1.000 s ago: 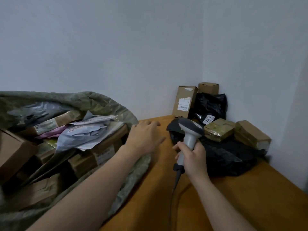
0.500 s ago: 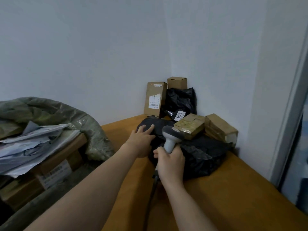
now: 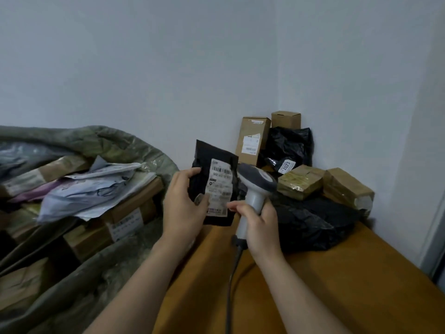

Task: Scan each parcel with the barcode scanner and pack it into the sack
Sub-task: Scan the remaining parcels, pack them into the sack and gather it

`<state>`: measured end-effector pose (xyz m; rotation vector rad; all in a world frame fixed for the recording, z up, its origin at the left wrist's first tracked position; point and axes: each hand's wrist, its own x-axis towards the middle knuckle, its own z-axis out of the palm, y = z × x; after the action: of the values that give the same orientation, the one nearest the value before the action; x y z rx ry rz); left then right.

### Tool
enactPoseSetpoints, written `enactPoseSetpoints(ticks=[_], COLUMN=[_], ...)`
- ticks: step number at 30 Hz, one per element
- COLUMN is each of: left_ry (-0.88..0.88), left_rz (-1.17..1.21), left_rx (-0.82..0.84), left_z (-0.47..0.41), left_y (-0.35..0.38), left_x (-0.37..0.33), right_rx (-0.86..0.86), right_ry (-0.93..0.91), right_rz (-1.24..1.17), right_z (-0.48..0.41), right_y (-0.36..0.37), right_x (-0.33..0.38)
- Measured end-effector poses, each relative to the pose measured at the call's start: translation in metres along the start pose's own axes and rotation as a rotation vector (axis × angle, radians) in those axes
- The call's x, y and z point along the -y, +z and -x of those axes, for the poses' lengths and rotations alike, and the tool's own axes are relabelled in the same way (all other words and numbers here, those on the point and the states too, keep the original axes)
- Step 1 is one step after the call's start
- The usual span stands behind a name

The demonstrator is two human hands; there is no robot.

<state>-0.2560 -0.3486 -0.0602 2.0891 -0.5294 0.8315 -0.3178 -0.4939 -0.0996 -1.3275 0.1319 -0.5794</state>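
Nearest me the bench is bare wood on the right, its left edge running along the open green sack, and the scanner's cable trails toward me across that free strip. My right hand is curled round the handle of the barcode scanner, forefinger stretched out, with the scanner's head right against the parcel. My left hand pinches one black parcel upright over the bench edge, thumb on its white label; I can see a barcode and a row of digits there, too blurred to read. The sack's mouth gapes beside my left hand, heaped with cartons and pale mailers I can't count. Behind the scanner lies one big black bag, then two tape-wrapped boxes touching side by side. In the corner, hard against both walls, are a second black bag with a label reading "2023", one tall labelled carton and one small carton.
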Motion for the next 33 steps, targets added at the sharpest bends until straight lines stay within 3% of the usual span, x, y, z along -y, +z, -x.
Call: enactPoseSetpoints(ticks=[5,12,20,33], left_ry=[-0.158,-0.290,-0.248,-0.212], left_rz=[0.168,0.294,0.324,0.130], left_rx=[-0.055,-0.041,0.237,0.122], left_z=[0.053,0.062,0.062,0.067], left_y=[-0.032,-0.037,-0.038,-0.038], left_x=[0.021,0.045,0.053,0.061], right_rx=[0.236,0.340,0.400,0.464], right_ry=[-0.046,-0.040,0.015,0.262], right_rz=[-0.033,-0.019,-0.028,-0.066], right_z=[0.015,0.018,0.018,0.022], right_y=[0.010,0.016,0.016,0.011], right_x=[-0.003,-0.009,-0.007,0.000])
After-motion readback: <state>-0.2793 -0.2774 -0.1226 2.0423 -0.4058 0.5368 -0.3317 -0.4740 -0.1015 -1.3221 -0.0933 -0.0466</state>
